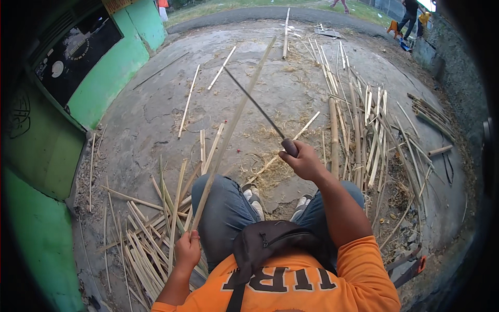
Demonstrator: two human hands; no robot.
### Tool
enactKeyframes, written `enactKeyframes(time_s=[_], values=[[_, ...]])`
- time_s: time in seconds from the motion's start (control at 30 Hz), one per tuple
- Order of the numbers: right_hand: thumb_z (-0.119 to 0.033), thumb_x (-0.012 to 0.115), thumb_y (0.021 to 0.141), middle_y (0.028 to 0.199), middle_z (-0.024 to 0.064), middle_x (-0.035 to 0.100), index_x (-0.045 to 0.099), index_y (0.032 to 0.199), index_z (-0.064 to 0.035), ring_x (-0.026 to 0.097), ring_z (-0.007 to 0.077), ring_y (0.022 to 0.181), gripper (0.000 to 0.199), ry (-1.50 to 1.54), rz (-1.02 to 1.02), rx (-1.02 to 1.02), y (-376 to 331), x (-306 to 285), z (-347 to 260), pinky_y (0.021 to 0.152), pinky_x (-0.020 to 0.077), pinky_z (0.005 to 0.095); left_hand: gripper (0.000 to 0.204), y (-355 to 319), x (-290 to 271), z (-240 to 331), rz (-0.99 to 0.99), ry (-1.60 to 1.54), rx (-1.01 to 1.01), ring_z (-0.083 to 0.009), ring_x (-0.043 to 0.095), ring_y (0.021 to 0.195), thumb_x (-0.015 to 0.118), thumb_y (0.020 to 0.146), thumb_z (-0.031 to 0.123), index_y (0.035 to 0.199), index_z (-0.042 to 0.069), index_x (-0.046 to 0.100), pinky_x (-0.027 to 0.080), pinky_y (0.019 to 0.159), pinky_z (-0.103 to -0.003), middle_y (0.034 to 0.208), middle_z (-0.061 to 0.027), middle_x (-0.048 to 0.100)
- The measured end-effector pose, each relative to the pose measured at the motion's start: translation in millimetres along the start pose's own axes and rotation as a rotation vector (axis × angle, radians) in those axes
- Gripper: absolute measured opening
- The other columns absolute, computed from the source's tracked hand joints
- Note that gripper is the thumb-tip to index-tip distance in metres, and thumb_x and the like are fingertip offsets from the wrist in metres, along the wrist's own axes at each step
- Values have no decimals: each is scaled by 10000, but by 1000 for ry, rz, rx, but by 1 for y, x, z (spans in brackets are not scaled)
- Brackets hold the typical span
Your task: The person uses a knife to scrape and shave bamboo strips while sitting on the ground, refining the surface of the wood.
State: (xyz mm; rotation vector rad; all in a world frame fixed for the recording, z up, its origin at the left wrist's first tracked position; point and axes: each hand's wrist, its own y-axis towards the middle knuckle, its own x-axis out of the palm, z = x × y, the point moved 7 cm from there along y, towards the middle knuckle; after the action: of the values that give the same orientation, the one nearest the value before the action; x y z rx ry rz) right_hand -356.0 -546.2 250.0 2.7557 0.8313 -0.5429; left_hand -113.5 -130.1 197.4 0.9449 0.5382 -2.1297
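Observation:
My left hand (187, 250) is closed around the near end of a long bamboo strip (236, 117), which slants up and away past my left knee. In my right hand (305, 162) is the dark handle of a long, thin-bladed knife (254, 103). Its blade points forward and to the left, with the tip close to the strip; whether they touch I cannot tell. Below the knife, pale shavings (270, 169) lie around my feet, and another split strip (291, 146) rests on the ground there.
Cut bamboo strips (143, 260) are heaped at my left. Longer poles and strips (358, 140) lie at my right, near a saw (416, 270) with an orange-trimmed handle. A green wall (104, 99) borders the left, a rough grey wall (465, 67) the right. People stand far off.

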Motion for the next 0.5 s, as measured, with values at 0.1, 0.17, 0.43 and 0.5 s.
enactKeyframes(time_s=[0.1,0.17,0.43,0.5], values=[[-342,760,927,836,213,684,659,988,-51,673,410,789,314,-278,-188,-175,-14,18,-25,709,521,475,467,1,-10,14,-22,80,-18,-449,689,809,535,1083,431,974,1,682,513,727,-513,785,-212,695],[-326,761,924,823,202,687,666,964,-63,669,416,763,282,-352,-221,-249,-26,27,-31,679,508,488,436,-1,-13,18,-2,81,46,-496,673,850,548,1073,410,996,-3,662,512,749,-543,822,-248,696],[-410,638,979,801,176,698,646,979,-117,699,431,802,294,-635,-333,-391,-45,77,-24,673,529,554,468,-5,-16,26,-54,217,113,-529,645,826,528,1078,427,902,8,636,492,719,-576,816,-280,674],[-363,649,966,812,169,705,646,980,-118,701,430,806,246,-630,-336,-405,-39,81,-19,673,533,551,517,-6,-18,28,36,184,177,-536,630,796,503,1086,451,856,1,611,474,694,-583,778,-277,656]])
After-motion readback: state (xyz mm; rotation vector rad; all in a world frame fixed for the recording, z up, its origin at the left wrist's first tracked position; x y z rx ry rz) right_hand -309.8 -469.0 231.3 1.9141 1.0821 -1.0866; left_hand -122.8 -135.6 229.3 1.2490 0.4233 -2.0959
